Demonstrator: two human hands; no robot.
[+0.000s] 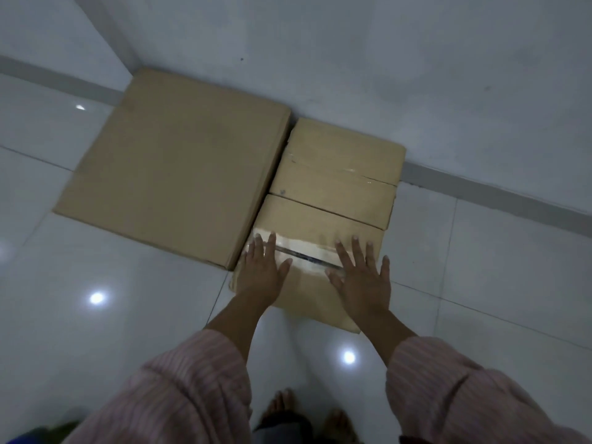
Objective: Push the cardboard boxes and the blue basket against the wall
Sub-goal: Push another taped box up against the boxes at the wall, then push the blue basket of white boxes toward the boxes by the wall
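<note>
A large flat cardboard box (179, 161) lies on the floor with its far edge at the wall corner. To its right a smaller cardboard box (339, 165) sits against the wall. In front of that one stands a third, taped cardboard box (317, 229), touching it. My left hand (261, 270) and my right hand (362, 277) lie flat on the near box's top, fingers spread, one on each side of the tape seam. A bit of blue (12, 439) shows at the bottom left corner; I cannot tell whether it is the basket.
The white wall (384, 59) runs diagonally with a grey skirting strip (499, 197) at its foot. Glossy white floor tiles (112, 299) reflect ceiling lights. My bare feet (307, 411) and pink striped sleeves fill the bottom of the view.
</note>
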